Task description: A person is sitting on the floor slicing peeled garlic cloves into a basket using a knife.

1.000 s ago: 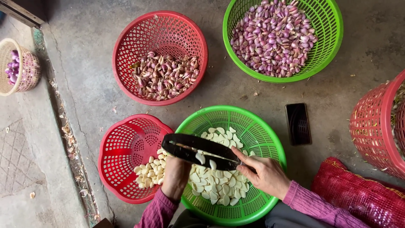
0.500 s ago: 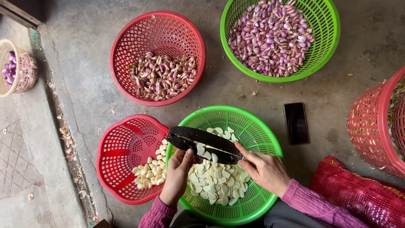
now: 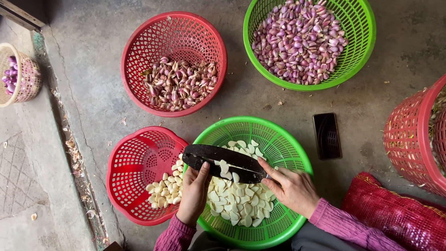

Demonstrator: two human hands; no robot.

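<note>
My right hand (image 3: pixel 290 188) grips the right end of a broad dark knife (image 3: pixel 223 162) held level over a green basket (image 3: pixel 283 139) of peeled white garlic cloves (image 3: pixel 239 200). My left hand (image 3: pixel 194 193) presses a clove against the blade's edge with fingers pinched. A few white slices cling to the blade. Both sleeves are pink.
A small red basket (image 3: pixel 134 172) with peeled cloves sits left. Behind are a red basket (image 3: pixel 174 32) of husks and unpeeled cloves and a green basket (image 3: pixel 357 42) of purple garlic. A black phone (image 3: pixel 327 135), a red mesh sack (image 3: pixel 395 214), another red basket (image 3: pixel 416 135) lie right.
The knife and both hands have shifted slightly right and up over the green basket; my left hand moved up to the blade.
</note>
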